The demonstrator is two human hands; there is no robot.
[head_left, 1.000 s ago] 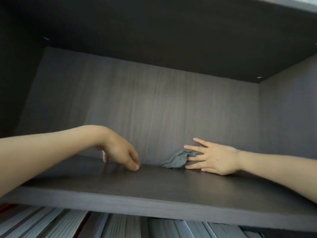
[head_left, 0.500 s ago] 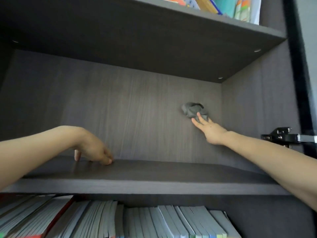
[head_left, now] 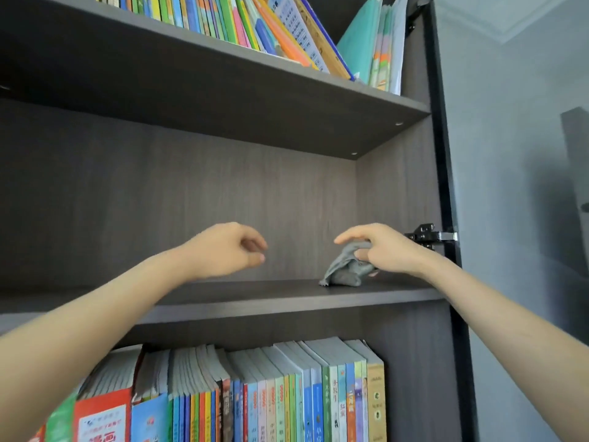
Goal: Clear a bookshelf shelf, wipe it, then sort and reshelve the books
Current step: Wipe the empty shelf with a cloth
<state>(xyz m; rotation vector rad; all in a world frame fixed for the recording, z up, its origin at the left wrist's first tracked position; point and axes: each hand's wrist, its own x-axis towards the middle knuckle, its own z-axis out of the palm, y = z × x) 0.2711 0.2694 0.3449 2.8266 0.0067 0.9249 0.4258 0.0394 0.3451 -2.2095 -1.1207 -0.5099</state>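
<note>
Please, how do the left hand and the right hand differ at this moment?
The right hand grips a grey cloth; the left hand holds nothing, fingers loosely curled. The right hand's cloth touches the shelf; the left hand hangs above the shelf, touching nothing. Both reach into the same compartment.

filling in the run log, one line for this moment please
stage: wiping | right hand: grips cloth on shelf | left hand: loosely curled, holds nothing
</note>
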